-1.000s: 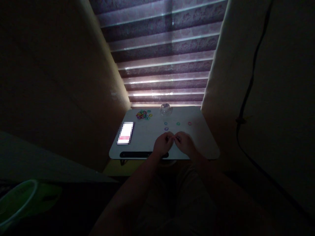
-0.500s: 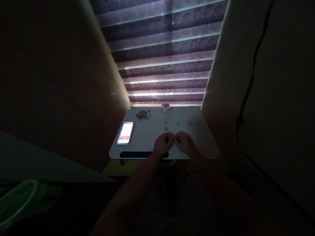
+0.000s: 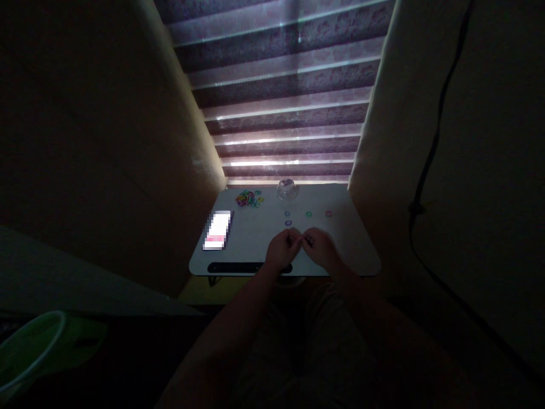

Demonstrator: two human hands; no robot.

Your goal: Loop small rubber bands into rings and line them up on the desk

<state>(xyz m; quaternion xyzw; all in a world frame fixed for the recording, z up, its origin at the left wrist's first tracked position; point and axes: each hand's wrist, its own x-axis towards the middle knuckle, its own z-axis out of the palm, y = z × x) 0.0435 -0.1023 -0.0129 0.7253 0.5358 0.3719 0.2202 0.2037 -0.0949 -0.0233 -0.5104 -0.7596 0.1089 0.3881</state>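
My left hand (image 3: 284, 247) and my right hand (image 3: 317, 246) meet fingertip to fingertip over the front of a white lap table (image 3: 247, 241). Both are closed in a pinch; whatever they hold is too small and dark to make out. Just beyond them lie a purple ring (image 3: 288, 223) and a blue ring (image 3: 287, 213), one behind the other. To their right are a green ring (image 3: 309, 214) and a pink ring (image 3: 328, 213). A pile of many-coloured small rings (image 3: 249, 198) sits at the back left.
A clear round container (image 3: 287, 190) stands at the table's back edge, before a pleated blind (image 3: 289, 119). At the left lies a phone (image 3: 217, 230) with a lit screen. A black slot strip (image 3: 234, 267) runs along the front. A green bin (image 3: 51, 352) is at lower left; a dark cable (image 3: 438, 125) hangs right.
Almost nothing differs. Both hands keep the same pinch at the same spot, and the rings lie as before; the view has shifted very slightly.
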